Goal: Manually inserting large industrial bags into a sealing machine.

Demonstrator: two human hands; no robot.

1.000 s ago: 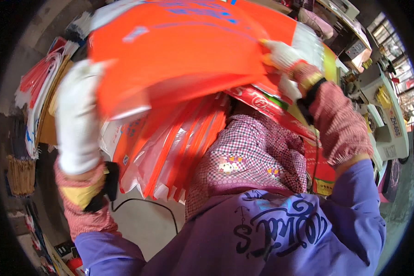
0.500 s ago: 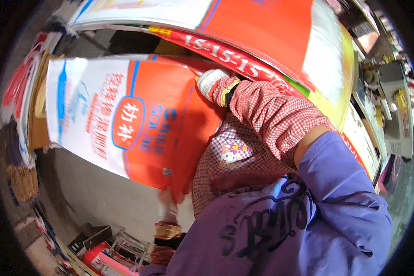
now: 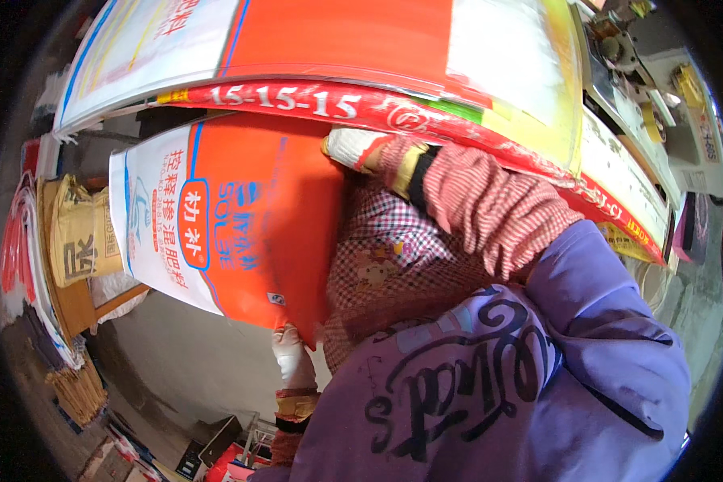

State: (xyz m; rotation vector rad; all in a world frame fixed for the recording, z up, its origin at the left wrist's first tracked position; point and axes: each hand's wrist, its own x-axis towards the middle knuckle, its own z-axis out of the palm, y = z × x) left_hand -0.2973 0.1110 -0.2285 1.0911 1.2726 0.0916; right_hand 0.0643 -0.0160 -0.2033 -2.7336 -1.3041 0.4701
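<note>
Holding a large woven plastic sack of orange and white, printed with blue panels and lettering, we had it hanging flat in front of us, its face turned toward the camera. Its white band ran down the left side and the glossy orange field filled the rest, creased lightly near the middle. Our left hand, in a white work glove, gripped the sack's lower corner, the fingers closed tightly on the edge. Our right hand, also in a white glove with a checked pink oversleeve, reached up to the sack's upper right corner; we could not tell how far those fingers were curled, since they lay against the sack beneath the stack above.

Above the held sack lay a stack of flat printed sacks in orange, white, red and yellow, bending across the top of the view. To the left stood a tan sack on a wooden stool, and a grey concrete floor showed below.
</note>
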